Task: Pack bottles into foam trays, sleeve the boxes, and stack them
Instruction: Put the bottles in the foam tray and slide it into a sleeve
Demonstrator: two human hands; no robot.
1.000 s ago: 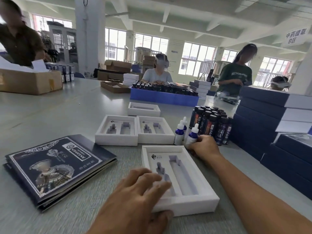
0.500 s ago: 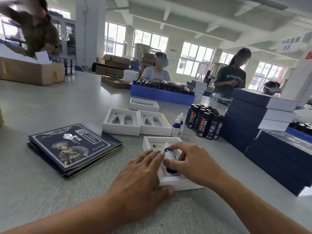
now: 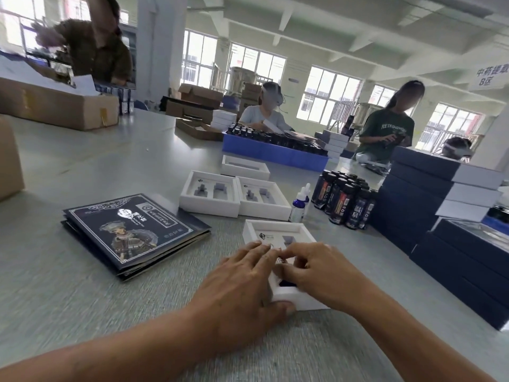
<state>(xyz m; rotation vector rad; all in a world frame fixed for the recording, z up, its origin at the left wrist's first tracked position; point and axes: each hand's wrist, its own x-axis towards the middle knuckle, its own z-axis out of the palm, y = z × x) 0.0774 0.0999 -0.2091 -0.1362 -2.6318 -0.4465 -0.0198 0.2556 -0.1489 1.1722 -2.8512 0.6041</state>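
A large workshop with tall windows and white ceiling beams is spreading behind a long grey worktop [image 3: 82,285], where other people are sitting and standing at the far end. A stack of navy sleeved boxes [image 3: 440,194] is rising at the right edge, with more navy boxes [image 3: 473,260] lying nearer the camera. A brown carton [image 3: 57,104] is sitting far left, and a blue crate [image 3: 272,153] filled with dark bottles is standing mid-worktop. A pile of dark printed sleeves [image 3: 129,230] is lying flat to the left of the hands.

Three empty white foam trays are waiting beyond the hands: two [image 3: 210,193] [image 3: 264,198] touching side by side and one [image 3: 245,167] behind them. A cluster of dark labelled bottles [image 3: 344,199] is standing just beside the navy stack, and two white-capped dropper bottles [image 3: 300,201] are standing between that cluster and the trays.

The foam tray being packed [image 3: 278,232] is lying directly in front of the person. The left hand [image 3: 242,288] is resting on the tray's left side, fingers straight and spread across the foam, thumb against the near wall. The right hand [image 3: 316,271] is covering the tray's right side, fingers curled down onto a small blue dropper bottle [image 3: 286,282] lying in the tray; only a dark sliver of it is showing, so how it is seated I cannot tell.
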